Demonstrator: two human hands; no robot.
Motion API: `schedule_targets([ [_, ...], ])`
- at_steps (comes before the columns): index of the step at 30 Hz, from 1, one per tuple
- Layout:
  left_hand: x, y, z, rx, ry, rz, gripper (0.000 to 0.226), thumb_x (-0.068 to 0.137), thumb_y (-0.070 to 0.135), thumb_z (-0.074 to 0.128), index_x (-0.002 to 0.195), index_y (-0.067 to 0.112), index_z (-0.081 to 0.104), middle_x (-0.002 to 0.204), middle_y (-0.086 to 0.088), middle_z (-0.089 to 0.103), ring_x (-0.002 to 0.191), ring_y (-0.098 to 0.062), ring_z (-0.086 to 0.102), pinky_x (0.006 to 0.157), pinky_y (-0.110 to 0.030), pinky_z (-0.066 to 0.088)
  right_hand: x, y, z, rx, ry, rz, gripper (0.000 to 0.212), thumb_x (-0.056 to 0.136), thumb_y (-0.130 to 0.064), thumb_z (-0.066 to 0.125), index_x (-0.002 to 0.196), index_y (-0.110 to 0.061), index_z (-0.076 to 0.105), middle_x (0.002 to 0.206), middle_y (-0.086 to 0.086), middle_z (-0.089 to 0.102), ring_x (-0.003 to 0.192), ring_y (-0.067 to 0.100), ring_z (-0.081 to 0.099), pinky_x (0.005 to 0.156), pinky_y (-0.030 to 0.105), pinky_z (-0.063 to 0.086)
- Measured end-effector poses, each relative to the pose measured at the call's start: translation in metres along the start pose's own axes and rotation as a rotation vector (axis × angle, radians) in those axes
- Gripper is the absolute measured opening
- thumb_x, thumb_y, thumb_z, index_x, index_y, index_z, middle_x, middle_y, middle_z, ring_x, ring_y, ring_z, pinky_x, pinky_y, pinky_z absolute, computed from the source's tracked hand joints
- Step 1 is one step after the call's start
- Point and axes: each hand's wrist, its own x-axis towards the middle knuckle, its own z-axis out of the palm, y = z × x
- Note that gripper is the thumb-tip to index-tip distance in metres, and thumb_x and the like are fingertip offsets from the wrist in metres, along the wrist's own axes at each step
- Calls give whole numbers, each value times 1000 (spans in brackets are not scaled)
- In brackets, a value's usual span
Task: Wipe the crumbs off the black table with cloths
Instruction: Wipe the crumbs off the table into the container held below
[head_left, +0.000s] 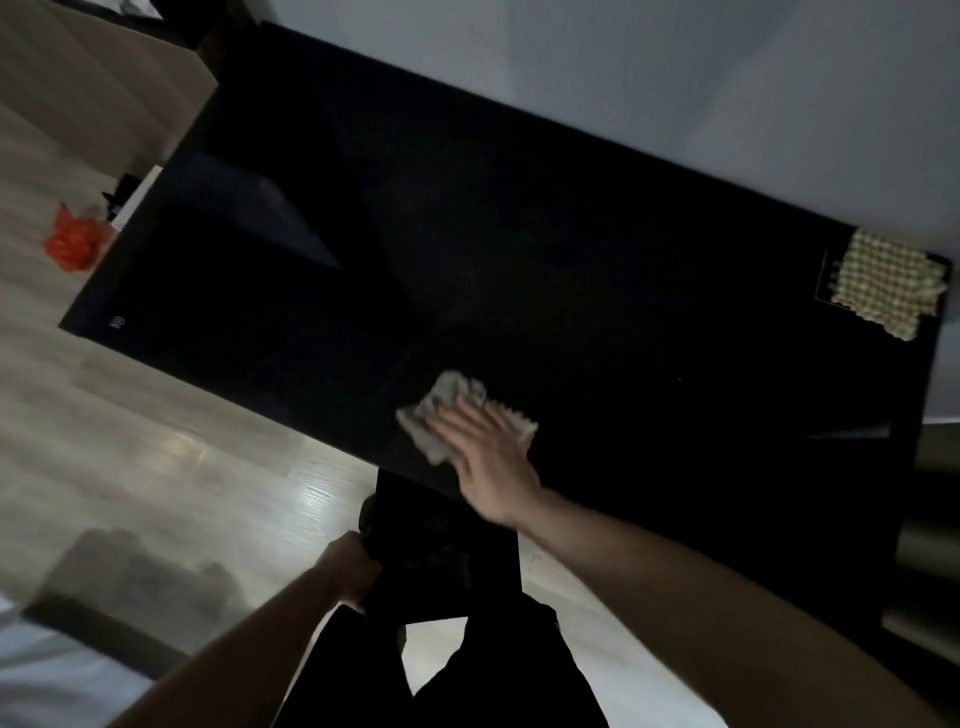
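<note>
Left hand (349, 569): nearest to the person, low in the view, off the near edge of the table. Its fingers curl round a dark thing below that edge. It is too dim to tell what the thing is.

Right hand (485, 457): lies flat on the small, crumpled grey cloth (457, 413). Its fingers (457, 423) are straight and spread, and they press the cloth down. They point away from the person and a bit to the left.

Grey cloth: sits on the wide, shiny black surface (519, 249), close to the near edge. Most of it sticks out past the fingertips, on the far-left side of the hand.

What the next wipe turns on: the near edge is just beside the cloth, on the person's side. The big dark part lies far off, ahead and to both sides. The right hand is the nearer one, and it already has the cloth.

Crumbs: too dark to see any.

Checked yellow-and-white cloth (883, 283): lies flat at the far right corner, well apart from both hands. Nobody touches it.
</note>
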Motion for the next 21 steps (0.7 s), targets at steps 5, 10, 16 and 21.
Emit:
schedule_targets([
  [5, -27, 20, -15, 13, -11, 13, 50, 63, 18, 71, 111, 1, 72, 100, -19, 78, 89, -34, 79, 75, -44, 68, -70, -47, 15, 428, -163, 140, 56, 87, -6, 51, 137, -27, 67, 139, -6, 69, 136, 9, 58, 118, 26, 39],
  [10, -25, 15, -29, 77, 12, 62, 56, 67, 31, 57, 114, 4, 73, 108, -17, 78, 102, -32, 76, 86, -39, 64, -63, -57, -6, 616, -67, 404, 44, 97, -22, 52, 137, -37, 63, 124, -9, 75, 115, 8, 70, 102, 39, 55],
  [16, -19, 0, -68, 113, -5, 117, 63, 62, 32, 48, 112, 6, 76, 105, -16, 78, 99, -31, 77, 88, -40, 64, 41, -52, -69, 521, 225, 494, 46, 106, -17, 55, 151, -20, 52, 140, -7, 65, 130, 6, 60, 110, 24, 48],
  [21, -11, -15, -100, 123, -3, 136, 45, 72, 25, 54, 106, 9, 78, 100, -14, 80, 96, -30, 77, 85, -38, 64, 153, -44, -109, 432, 391, 489, 49, 109, -24, 48, 158, -27, 43, 153, -10, 53, 135, -1, 48, 108, 15, 36],
])
